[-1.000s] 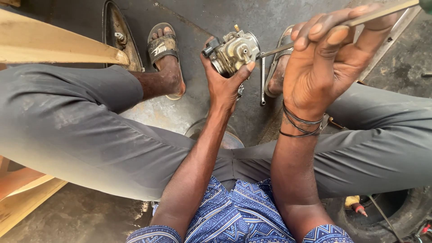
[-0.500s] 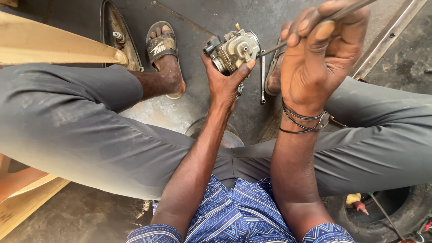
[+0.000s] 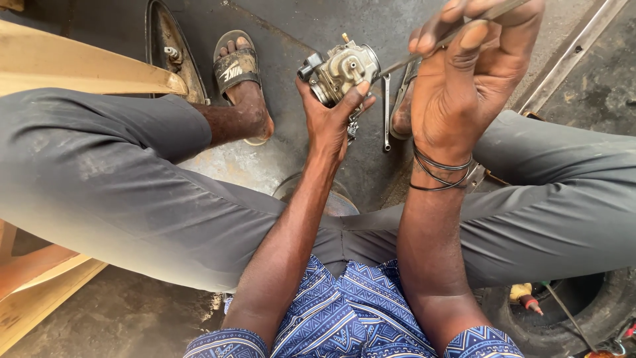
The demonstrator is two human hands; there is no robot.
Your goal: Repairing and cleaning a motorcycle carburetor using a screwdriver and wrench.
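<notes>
Holding: our left hand (image 3: pixel 329 119) is wrapped around a small grey metal carburettor (image 3: pixel 341 68), raised in the air between our knees, above the concrete floor (image 3: pixel 311 26).
Tool: our right hand (image 3: pixel 467 83) is clenched on a thin metal rod-like tool (image 3: pixel 404 63); its tip meets the right side of the carburettor body. We cannot tell what kind of tip it has.
Slip risk: we judge the tip could skate off the casting if we push at a slant, and the left palm sits just behind it, so a jab there is likely.
Drop risk: only the fingers of one hand carry the part; a hard push from the tool could twist it loose onto the floor, denting a fitting.
Lost bits: any small screw or jet that comes free would fall between our legs toward the round metal piece (image 3: pixel 318 192) below, and be hard to find.
Nearby: a spanner (image 3: pixel 386 113) lies on the floor beside our right foot; the sandalled left foot (image 3: pixel 240 73) is well apart from the work.
</notes>
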